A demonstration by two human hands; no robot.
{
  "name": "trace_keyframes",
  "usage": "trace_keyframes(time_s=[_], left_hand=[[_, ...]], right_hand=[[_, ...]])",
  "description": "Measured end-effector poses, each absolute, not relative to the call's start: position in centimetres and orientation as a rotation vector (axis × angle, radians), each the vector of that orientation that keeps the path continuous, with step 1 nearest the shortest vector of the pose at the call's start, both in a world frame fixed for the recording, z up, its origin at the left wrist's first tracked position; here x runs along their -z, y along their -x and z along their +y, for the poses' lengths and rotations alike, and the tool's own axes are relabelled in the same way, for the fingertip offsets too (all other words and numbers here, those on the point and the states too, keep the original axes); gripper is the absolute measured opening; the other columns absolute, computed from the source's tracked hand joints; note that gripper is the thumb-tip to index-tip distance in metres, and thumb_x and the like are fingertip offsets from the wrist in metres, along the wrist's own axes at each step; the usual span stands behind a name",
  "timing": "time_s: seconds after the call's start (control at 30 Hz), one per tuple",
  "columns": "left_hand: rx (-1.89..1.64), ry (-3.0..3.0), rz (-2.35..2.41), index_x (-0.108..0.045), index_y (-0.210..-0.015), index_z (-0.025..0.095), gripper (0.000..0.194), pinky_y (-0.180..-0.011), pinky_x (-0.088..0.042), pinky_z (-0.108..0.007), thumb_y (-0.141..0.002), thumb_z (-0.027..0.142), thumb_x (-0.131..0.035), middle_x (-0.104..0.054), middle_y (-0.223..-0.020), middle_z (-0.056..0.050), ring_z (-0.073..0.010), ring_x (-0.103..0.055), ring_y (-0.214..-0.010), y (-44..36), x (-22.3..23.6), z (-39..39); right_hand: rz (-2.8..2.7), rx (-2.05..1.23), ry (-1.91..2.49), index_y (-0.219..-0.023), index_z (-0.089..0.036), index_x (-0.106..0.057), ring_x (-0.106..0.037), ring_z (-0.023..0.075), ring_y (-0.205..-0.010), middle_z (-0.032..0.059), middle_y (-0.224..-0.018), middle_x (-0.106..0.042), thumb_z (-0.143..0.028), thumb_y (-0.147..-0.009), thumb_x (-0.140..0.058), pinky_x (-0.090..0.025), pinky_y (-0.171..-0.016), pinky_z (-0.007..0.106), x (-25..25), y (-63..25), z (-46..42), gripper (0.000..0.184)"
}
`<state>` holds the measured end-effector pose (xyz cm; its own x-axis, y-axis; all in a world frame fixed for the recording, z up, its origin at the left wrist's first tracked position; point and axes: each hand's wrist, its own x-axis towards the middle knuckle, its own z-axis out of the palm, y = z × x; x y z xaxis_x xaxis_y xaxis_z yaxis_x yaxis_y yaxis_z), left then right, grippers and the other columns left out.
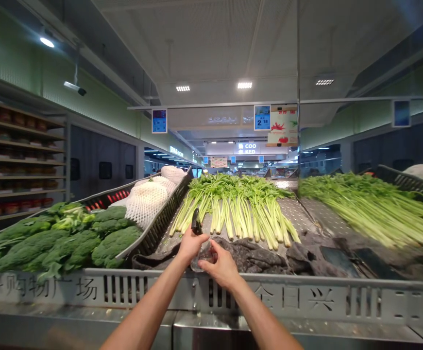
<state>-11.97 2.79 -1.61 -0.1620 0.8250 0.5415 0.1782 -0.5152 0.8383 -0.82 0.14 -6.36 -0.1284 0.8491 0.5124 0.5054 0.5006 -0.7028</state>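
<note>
A small clear spray bottle (204, 253) with a black trigger head (195, 222) is between my two hands, over the front edge of the display. Wrapped round its neck just below the black head is my left hand (191, 245). My right hand (220, 262) grips the transparent body from the other side, thumb and fingers closed on it. Behind the bottle, a row of celery (238, 209) lies on a metal slope, stalk ends toward me. A dark crumpled cloth (255, 255) stretches below the stalks, close to my right hand.
Broccoli (76, 238) and white foam-netted produce (149, 197) fill a slatted crate on the left. A grey slatted barrier (291, 294) runs along the front. On the right, a mirror panel (371, 146) reflects the celery. Price signs (262, 118) hang overhead; jar shelves (18, 160) stand far left.
</note>
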Motion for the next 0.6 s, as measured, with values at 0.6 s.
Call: trace_keyframes(time_s=[0.6], left_hand=[[-1.802,-1.896,1.234,-0.051,-0.082,0.015,0.027,-0.053,-0.036,-0.021,-0.055,0.022,-0.052,-0.050,-0.059,0.004,-0.0103,-0.046,-0.052,11.1,-2.1,0.9]], right_hand=[[-1.591,-0.465,0.933,-0.120,-0.020,-0.037,-0.054,0.0150,-0.082,0.0047,-0.102,-0.054,-0.031,-0.055,-0.063,-0.043,-0.074,0.027,4.4,1.3,-1.0,0.071]])
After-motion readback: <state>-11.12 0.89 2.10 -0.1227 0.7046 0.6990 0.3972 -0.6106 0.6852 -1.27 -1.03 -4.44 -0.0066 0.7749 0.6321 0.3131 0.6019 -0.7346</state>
